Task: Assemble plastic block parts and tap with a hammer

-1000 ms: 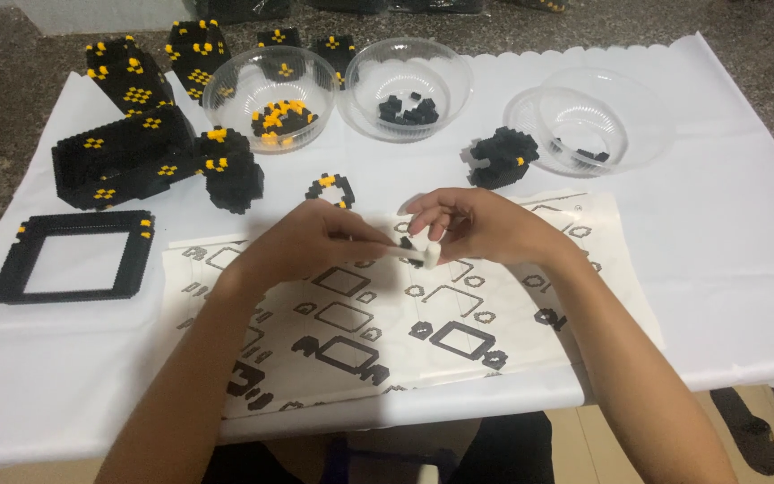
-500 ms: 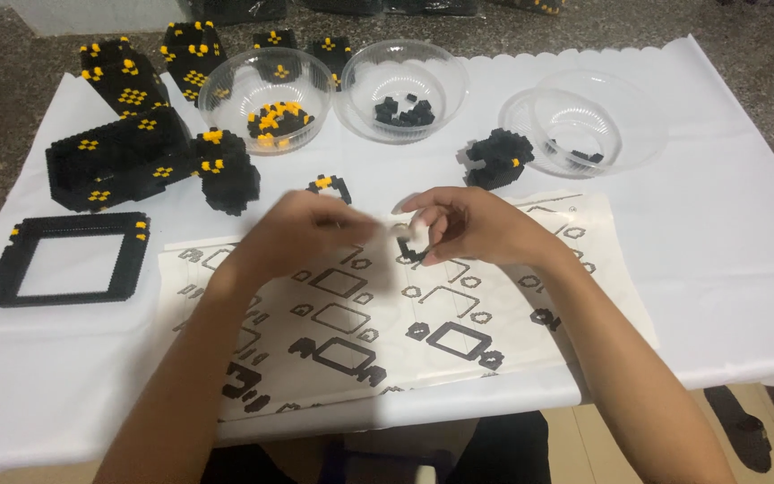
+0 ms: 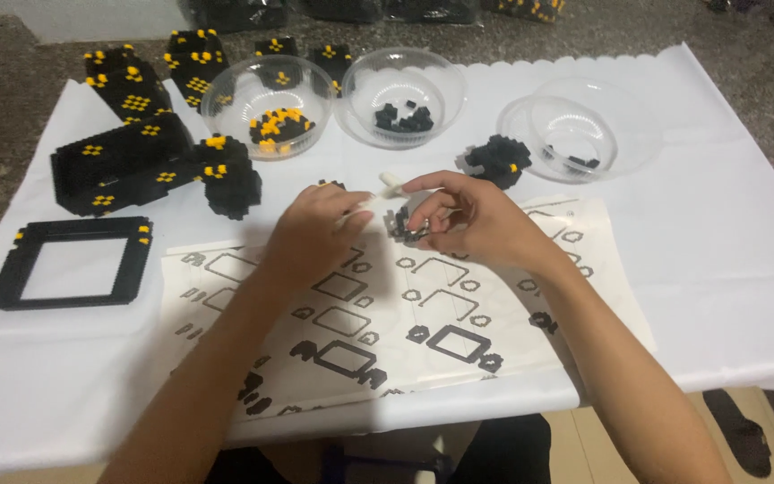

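My left hand (image 3: pixel 315 229) grips a thin white tool (image 3: pixel 385 185) whose tip points toward my right hand. My right hand (image 3: pixel 468 220) holds a small black brick assembly (image 3: pixel 402 224) between thumb and fingers, just above the printed instruction sheet (image 3: pixel 387 314). The two hands nearly touch at the middle of the table. A small black and yellow brick piece (image 3: pixel 329 185) peeks out behind my left hand.
Three clear bowls stand at the back: one with yellow and black bricks (image 3: pixel 269 125), one with black bricks (image 3: pixel 402 115), one nearly bare (image 3: pixel 575 139). Black and yellow brick builds (image 3: pixel 145 161) sit left, a square black frame (image 3: pixel 73 262) nearer, a black clump (image 3: pixel 497 161) right.
Both hands have stayed together over the sheet. The white tool now sticks up more clearly between them, and the right hand's fingers have shifted around the black piece.
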